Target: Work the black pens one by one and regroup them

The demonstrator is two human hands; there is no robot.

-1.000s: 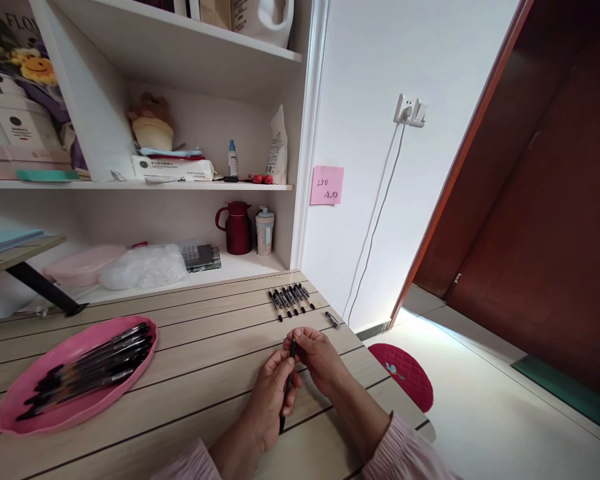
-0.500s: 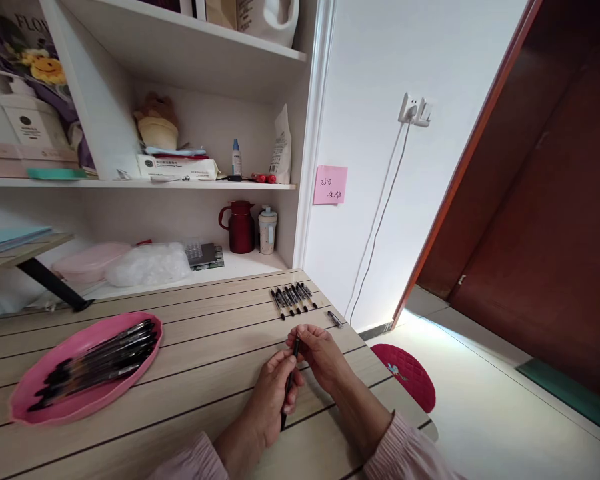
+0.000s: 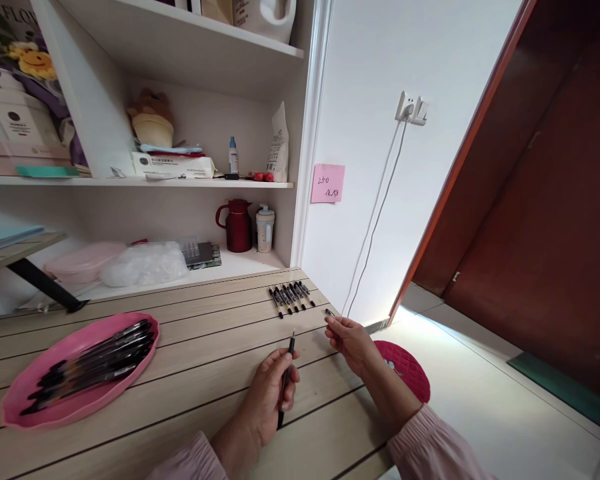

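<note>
The left hand (image 3: 273,398) grips one pen (image 3: 287,370), tip up. The right hand (image 3: 349,338) pinches one cap (image 3: 329,312) beside a row of pens (image 3: 291,298), about seven.

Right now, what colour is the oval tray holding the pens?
The oval plastic tray is pink; the head view shows it best.

The right hand (image 3: 347,337) is no longer joined to the pen (image 3: 286,380). It is now drawn away toward the right edge of the table (image 3: 205,360), well apart from the left hand (image 3: 273,397). Its fingertips are brought to a small dark cap (image 3: 328,311) at that edge; whether the cap is gripped cannot be told. The pen's upper end, covered by fingers before, is now bared and shown as a thin point.
</note>
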